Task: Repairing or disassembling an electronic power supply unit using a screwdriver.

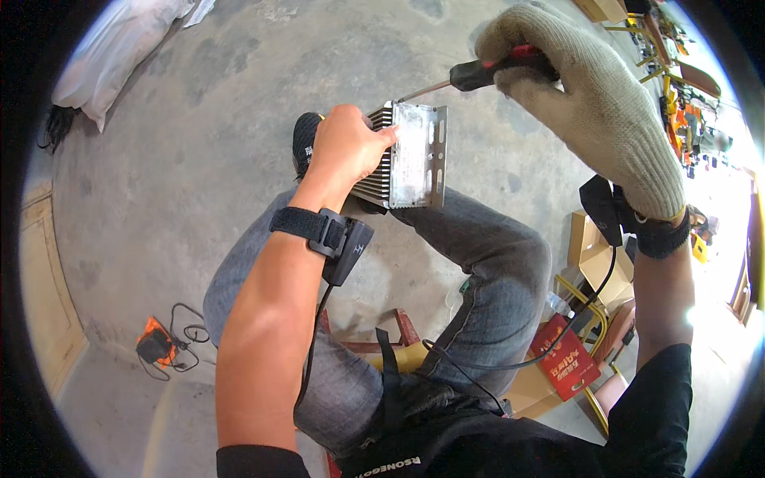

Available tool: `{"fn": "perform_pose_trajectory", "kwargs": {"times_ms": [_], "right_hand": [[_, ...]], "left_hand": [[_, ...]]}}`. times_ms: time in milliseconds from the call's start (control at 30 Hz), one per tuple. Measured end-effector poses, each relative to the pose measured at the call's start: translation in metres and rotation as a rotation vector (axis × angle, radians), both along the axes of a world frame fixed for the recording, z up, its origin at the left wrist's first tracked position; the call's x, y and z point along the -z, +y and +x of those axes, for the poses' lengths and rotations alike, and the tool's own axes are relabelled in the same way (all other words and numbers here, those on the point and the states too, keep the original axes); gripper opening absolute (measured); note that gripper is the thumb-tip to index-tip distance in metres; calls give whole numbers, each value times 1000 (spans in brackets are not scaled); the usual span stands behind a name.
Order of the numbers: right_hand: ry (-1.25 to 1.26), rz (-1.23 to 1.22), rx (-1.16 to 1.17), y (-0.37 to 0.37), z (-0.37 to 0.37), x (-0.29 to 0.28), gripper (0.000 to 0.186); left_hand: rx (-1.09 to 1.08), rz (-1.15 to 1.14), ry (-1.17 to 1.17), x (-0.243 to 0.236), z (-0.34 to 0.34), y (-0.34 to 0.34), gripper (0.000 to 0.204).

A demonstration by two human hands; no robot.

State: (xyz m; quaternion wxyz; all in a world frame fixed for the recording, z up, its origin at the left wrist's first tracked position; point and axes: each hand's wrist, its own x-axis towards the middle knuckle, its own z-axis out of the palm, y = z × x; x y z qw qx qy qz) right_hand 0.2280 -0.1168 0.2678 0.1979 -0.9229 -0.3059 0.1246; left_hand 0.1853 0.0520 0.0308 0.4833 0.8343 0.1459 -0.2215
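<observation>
My bare left hand [348, 147] grips a finned metal heat-sink box [413, 155] by its ribbed side, thumb laid on the flat silver face. A slotted flange runs along the box's right edge. My right hand [566, 88], in a pale knitted glove, is wrapped round the red and black handle of a screwdriver [472, 76]. Its shaft slants down to the left, and the tip meets the far left corner of the box. Whether a screw sits under the tip is too small to tell. The box is held above my knees.
A white sack [115, 56] lies at the far left. A black adapter with cable [155, 346] rests on the floor at lower left. Cardboard boxes [591, 247], a red carton [567, 358] and chairs stand on the right. Cables run from both wrist straps.
</observation>
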Motion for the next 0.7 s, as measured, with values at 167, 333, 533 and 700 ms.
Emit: {"fn": "perform_pose_trajectory", "kwargs": {"times_ms": [167, 333, 533, 700], "right_hand": [[-33, 11, -116, -3, -5, 1, 14], [-212, -6, -35, 6, -18, 8, 14], [-185, -231, 121, 29, -25, -1, 14], [31, 128, -1, -6, -2, 22, 18]], "left_hand": [[-22, -27, -2, 1, -1, 0, 47], [10, 13, 14, 0, -2, 4, 44], [9, -5, 27, 5, 1, 0, 46], [-29, -44, -7, 9, 1, -1, 50]]}}
